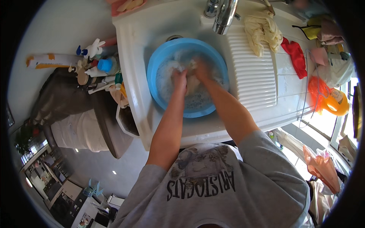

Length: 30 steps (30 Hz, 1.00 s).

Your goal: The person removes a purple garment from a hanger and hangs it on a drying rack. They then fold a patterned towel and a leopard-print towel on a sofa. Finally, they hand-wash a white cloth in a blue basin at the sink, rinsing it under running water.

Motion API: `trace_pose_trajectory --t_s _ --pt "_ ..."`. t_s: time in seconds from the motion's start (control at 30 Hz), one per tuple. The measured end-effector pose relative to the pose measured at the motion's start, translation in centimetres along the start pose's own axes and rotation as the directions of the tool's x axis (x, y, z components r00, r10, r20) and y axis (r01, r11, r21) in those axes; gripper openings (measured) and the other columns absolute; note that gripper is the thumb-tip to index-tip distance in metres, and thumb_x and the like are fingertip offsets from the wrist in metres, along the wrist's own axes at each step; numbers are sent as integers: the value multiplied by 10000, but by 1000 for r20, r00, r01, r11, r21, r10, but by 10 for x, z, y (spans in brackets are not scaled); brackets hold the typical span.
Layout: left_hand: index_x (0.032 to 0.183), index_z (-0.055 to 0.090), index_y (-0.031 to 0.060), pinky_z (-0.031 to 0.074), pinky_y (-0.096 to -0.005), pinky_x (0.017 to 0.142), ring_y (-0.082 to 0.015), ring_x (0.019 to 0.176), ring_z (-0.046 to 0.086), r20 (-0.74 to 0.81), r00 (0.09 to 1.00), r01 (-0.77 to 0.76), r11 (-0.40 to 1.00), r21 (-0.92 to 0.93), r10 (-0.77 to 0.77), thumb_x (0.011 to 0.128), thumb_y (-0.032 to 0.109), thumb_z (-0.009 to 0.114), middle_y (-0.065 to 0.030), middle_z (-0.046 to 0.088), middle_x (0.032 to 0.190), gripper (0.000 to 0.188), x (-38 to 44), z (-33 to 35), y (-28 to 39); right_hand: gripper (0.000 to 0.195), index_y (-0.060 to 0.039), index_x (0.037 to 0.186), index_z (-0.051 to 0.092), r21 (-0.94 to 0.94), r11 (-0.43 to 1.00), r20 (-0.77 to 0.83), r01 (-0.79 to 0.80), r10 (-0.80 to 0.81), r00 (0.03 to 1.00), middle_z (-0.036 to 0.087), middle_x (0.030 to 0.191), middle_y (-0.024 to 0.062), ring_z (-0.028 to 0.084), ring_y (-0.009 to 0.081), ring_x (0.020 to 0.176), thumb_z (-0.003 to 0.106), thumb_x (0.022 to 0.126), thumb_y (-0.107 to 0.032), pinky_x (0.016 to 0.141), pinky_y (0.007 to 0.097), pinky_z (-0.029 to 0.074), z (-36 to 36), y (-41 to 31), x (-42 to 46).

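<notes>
A round blue plastic basin (pixel 186 114) stands in a white laundry sink (pixel 133 57), holding cloudy, sudsy water. Both hands are in the basin, partly under the suds. My left hand (pixel 180 79) has its fingers bent around a bit of pale wet cloth (pixel 178 67). My right hand (pixel 202 69) is blurred and touches the pale cloth near the middle; its fingertips are hard to make out, so its grip cannot be told. More of the cloth shows dimly beneath the water between the hands. Above the basin's upper right rim is a chrome faucet (pixel 223 18).
A ribbed washboard (pixel 252 74) adjoins the basin on the right. A cream cloth (pixel 262 30) and a red cloth (pixel 295 57) lie beyond it. An orange jug (pixel 336 102) and a wire hanger (pixel 306 85) are at far right. Pump bottles (pixel 105 65) crowd the sink's left side.
</notes>
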State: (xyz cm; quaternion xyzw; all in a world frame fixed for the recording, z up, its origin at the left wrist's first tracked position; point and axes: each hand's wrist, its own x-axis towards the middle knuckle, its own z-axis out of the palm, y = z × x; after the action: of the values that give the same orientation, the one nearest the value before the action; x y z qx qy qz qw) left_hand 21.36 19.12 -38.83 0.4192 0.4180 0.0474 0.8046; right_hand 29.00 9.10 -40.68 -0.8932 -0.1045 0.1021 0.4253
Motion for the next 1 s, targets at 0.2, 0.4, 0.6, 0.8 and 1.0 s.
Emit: trace_pose_trajectory --t_s 0.2,0.4,0.6,0.8,1.0 --pt "1272 564 51 476 -364 935 -241 1118 568 18 996 90 942 -324 -89 974 307 553 -106 616 1210 392 -18 -17 25 368 -48 1170 626 -211 977 19 30 -27 999 651 1097 213 628 368 1017 653 818 -152 887 452 495 17 -39 -25" --pt "1333 519 66 405 -438 1038 -295 1188 534 121 940 341 875 -343 -319 936 593 524 -130 572 1300 660 -1 -51 38 370 -71 1210 599 -273 914 120 -299 341 932 635 1141 206 605 377 1039 605 844 -125 896 448 495 -5 -54 0" --pt "1348 500 62 388 -446 1091 -329 1312 474 464 845 487 744 -458 -267 904 709 452 -140 533 1378 786 -17 -29 70 400 -61 1152 595 193 978 46 81 -92 995 613 1114 188 586 394 1031 651 757 -42 913 445 481 -31 -116 -50" --pt "1083 620 113 509 -351 871 -200 949 631 411 819 537 787 -304 -401 900 685 511 -52 658 1005 610 -60 12 109 392 -147 1055 616 112 938 -66 329 -324 944 555 1021 95 514 339 1024 748 712 -284 837 480 434 -59 -184 -116" --pt "1141 581 103 539 -351 825 -195 969 635 338 926 268 921 -282 -166 959 539 541 -54 635 1070 474 -44 12 69 254 -119 950 695 128 991 -63 -38 46 997 665 938 151 621 385 883 699 769 -296 740 472 487 -43 -148 -38"
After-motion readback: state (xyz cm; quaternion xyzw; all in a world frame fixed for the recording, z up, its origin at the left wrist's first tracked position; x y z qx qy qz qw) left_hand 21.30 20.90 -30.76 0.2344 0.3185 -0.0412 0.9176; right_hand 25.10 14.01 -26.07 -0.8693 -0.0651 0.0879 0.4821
